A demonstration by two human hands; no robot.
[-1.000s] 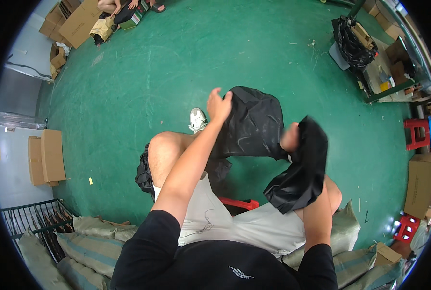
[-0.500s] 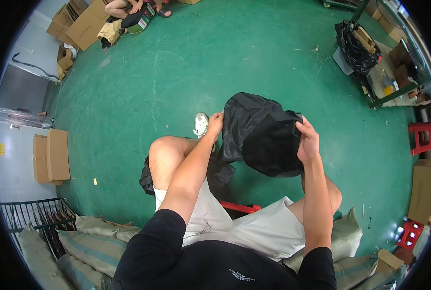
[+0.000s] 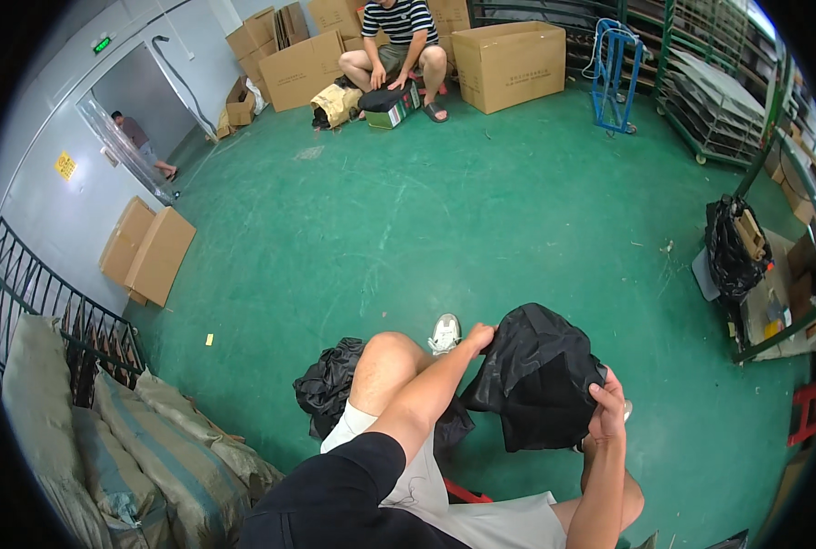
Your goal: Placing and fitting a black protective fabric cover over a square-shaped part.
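Between my knees hangs a black fabric bag [image 3: 536,371], held up off the floor by both hands. A shinier layer covers its top and left, and a matte darker part shows lower down. My left hand [image 3: 483,337] has its fingers closed on the left edge of the cloth. On the right edge, my right hand [image 3: 607,407] grips with the thumb in front and the other fingers partly behind. Beside my left knee lies a crumpled heap of black fabric [image 3: 327,386]. More dark fabric [image 3: 454,425] shows below the bag, between my legs.
Stuffed woven sacks [image 3: 166,448] lean at the left, beside a dark metal rack [image 3: 56,302]. Cardboard boxes [image 3: 163,254] stand by the wall. A seated co-worker [image 3: 399,46] handles a black item at the back. A cart with a black bin bag [image 3: 735,252] stands right.
The view has tilted up, showing more of the room and the co-worker. The bag's shiny layer has come over its darker part. Both hands keep their hold at opposite edges.
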